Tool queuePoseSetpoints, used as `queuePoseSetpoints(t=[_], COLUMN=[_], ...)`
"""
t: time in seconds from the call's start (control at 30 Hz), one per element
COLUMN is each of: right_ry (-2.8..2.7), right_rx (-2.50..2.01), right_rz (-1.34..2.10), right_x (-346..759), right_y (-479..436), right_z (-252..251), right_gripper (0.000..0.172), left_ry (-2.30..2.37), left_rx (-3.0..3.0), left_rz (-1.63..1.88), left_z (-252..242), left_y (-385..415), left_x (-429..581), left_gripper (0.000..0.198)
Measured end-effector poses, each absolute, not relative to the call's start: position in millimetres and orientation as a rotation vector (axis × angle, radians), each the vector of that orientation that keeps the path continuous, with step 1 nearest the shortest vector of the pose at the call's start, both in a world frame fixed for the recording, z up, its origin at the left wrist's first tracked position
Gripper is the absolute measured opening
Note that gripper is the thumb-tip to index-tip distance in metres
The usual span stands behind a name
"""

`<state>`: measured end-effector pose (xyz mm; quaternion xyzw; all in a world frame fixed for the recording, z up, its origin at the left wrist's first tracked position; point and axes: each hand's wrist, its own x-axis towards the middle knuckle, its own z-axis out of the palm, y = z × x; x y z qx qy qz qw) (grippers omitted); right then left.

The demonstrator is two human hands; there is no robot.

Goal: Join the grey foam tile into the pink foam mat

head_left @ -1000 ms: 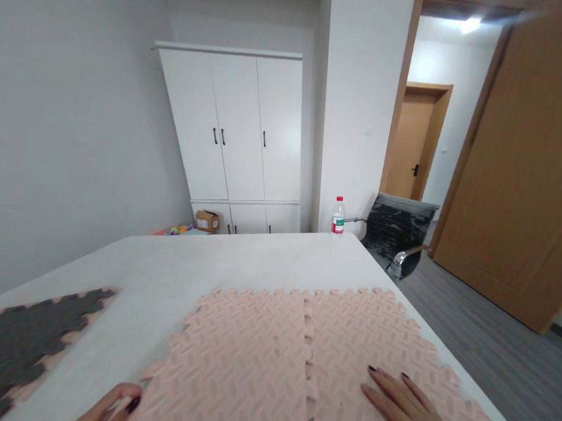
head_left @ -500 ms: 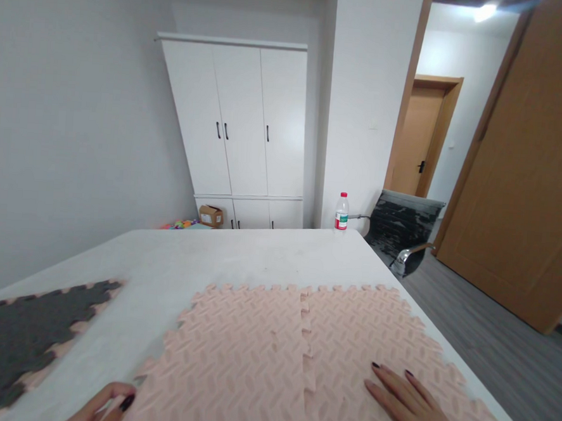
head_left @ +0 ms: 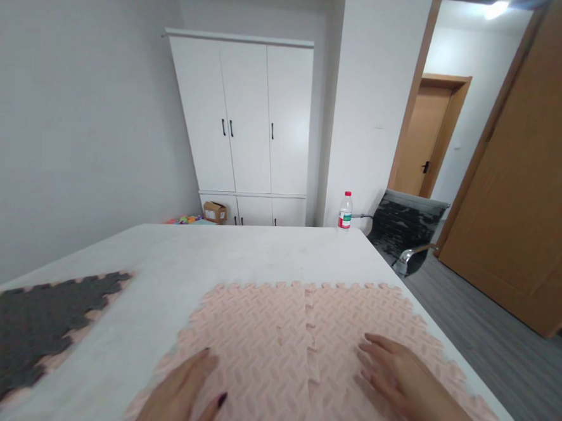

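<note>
white table (head_left: 240, 259), bare at its far end | two pink interlocking foam mats (head_left: 273, 337) joined side by side on its near right part | grey foam mat (head_left: 26, 322) well apart at near left | left hand (head_left: 179, 398) flat, fingers spread, on left pink mat, gripping nothing | right hand (head_left: 406, 383) flat, open, on right pink mat | water bottle (head_left: 345, 210) at far edge

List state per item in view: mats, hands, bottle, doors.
pink foam mats: two, interlocked, flat on table
grey foam mat: flat, apart from pink
left hand: open, flat on pink mat
right hand: open, flat on pink mat
water bottle: upright, capped
cabinet doors: shut
wooden door: open
</note>
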<state>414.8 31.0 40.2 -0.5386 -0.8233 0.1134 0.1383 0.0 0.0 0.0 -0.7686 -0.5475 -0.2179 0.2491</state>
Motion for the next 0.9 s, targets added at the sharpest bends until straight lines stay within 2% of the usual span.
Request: queuePoseSetpoints(t=[0.13,0.27,0.43,0.6,0.9], right_ry=[-2.479,-2.532,-2.46,-2.429,-2.403], right_rx=[-1.294,-1.375,-1.515,-1.537,-1.561], right_rz=[0.312,0.335,0.302,0.283,0.146], right_x=[355.9,302.6,279.0,279.6,274.8], right_y=[90.1,151.6,177.1,176.8,160.6], right_z=[67.3,50.4,11.4,-1.3,9.9], right_gripper=[0.057,0.061,0.071,0.079,0.068], left_ry=[-1.095,-1.082,-1.132,-1.199,-1.39], left_rx=[-2.179,-2.098,-2.067,-2.118,-2.32], left_rz=[-0.477,-0.435,-0.471,-0.482,-0.517], left_z=[-1.9,-15.1,-42.3,-50.0,-32.0], left_y=[7.1,11.3,20.1,21.8,3.9], left_x=[92.4,151.2,163.9,163.4,168.3], left_gripper=[0.04,0.043,0.044,0.047,0.048])
